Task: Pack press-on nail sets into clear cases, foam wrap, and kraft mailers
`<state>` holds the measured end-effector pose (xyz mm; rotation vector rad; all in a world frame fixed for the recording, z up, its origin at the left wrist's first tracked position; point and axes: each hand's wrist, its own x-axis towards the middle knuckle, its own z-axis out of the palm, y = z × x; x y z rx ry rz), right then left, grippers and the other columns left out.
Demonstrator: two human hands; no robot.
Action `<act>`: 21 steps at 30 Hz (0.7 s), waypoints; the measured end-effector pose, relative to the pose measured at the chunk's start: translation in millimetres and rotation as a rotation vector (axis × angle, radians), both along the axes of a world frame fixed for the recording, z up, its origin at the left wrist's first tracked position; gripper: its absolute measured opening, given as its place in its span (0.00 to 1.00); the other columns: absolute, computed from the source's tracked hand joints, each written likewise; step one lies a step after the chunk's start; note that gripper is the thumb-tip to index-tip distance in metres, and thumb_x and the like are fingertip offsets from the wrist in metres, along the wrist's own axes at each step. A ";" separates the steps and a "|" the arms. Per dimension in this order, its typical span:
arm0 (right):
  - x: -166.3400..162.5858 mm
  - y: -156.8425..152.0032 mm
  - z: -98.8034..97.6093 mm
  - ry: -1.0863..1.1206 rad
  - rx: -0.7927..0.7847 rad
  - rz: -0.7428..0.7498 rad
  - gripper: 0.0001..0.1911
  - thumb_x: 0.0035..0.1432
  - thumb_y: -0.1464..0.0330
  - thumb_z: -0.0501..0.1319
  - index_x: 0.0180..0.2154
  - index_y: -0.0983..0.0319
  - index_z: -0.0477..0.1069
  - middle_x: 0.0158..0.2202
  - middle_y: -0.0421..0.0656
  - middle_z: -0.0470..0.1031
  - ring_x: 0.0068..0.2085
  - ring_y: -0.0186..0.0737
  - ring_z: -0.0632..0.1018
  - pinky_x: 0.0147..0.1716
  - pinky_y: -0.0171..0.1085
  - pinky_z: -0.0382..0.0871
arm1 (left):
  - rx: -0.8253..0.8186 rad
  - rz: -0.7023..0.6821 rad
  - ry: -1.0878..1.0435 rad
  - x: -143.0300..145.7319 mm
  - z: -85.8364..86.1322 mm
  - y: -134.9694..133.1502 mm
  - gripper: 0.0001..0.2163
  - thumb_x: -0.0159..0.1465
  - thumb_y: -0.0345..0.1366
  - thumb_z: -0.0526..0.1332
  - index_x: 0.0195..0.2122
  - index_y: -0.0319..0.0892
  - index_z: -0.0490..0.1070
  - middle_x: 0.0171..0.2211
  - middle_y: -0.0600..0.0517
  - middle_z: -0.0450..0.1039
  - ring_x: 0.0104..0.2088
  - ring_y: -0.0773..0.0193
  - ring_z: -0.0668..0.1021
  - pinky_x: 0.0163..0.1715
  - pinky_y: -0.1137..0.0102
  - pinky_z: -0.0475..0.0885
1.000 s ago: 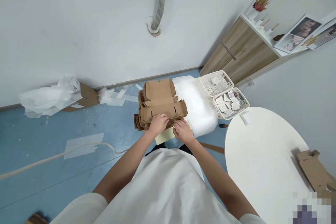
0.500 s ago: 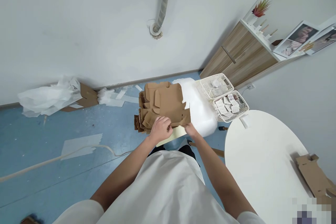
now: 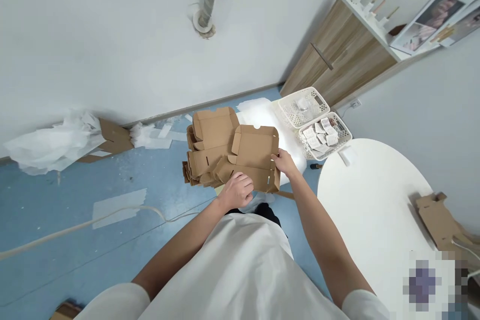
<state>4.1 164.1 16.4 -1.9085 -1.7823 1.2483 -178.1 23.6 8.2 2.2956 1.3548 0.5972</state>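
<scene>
An unfolded brown cardboard box is tilted up in front of me, with its side flaps and slots showing. My right hand grips its right edge, the thumb on the inner face. At the near left edge is my left hand, fingers curled in against the cardboard; its fingertips are partly hidden. Behind and to the left lies a stack of similar flat cardboard boxes, overlapped by the one in my hands.
White wrapping material lies beyond the stack. Two white baskets stand to the right, one with small printed packets. A round white table carries another cardboard piece. A hose crosses the blue floor.
The cardboard box has come away from the stack, toward the right, and now shows its inner face. My right hand has moved up along its edge. The view has shifted slightly.
</scene>
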 end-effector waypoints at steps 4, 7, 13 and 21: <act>32.9 -11.3 4.6 0.074 0.111 -0.089 0.09 0.49 0.66 0.53 0.32 0.60 0.68 0.34 0.41 0.74 0.36 0.40 0.72 0.37 0.39 0.64 | -0.015 -0.042 -0.025 17.9 2.7 8.0 0.11 0.55 0.27 0.49 0.28 0.44 0.70 0.32 0.49 0.71 0.37 0.62 0.71 0.46 0.62 0.60; 72.9 -25.8 14.6 0.284 0.186 -0.214 0.11 0.50 0.65 0.52 0.36 0.60 0.67 0.37 0.41 0.73 0.39 0.40 0.72 0.39 0.39 0.65 | -0.023 -0.027 -0.027 39.2 7.1 13.5 0.11 0.55 0.29 0.51 0.33 0.45 0.71 0.37 0.49 0.72 0.42 0.59 0.71 0.51 0.58 0.55; 179.3 -78.6 37.7 0.614 0.130 -0.627 0.13 0.48 0.61 0.56 0.37 0.60 0.64 0.37 0.41 0.74 0.32 0.38 0.74 0.30 0.40 0.70 | 0.013 0.073 -0.037 105.3 20.2 12.4 0.30 0.47 0.46 0.63 0.52 0.44 0.62 0.58 0.42 0.53 0.58 0.42 0.54 0.54 0.49 0.45; 323.0 -178.9 32.3 0.748 0.131 -0.920 0.14 0.47 0.62 0.59 0.37 0.59 0.65 0.37 0.41 0.74 0.31 0.37 0.75 0.28 0.39 0.72 | -0.576 0.294 -0.542 218.5 8.9 32.4 0.36 0.53 0.48 0.59 0.58 0.38 0.49 0.55 0.37 0.58 0.52 0.52 0.67 0.47 0.59 0.64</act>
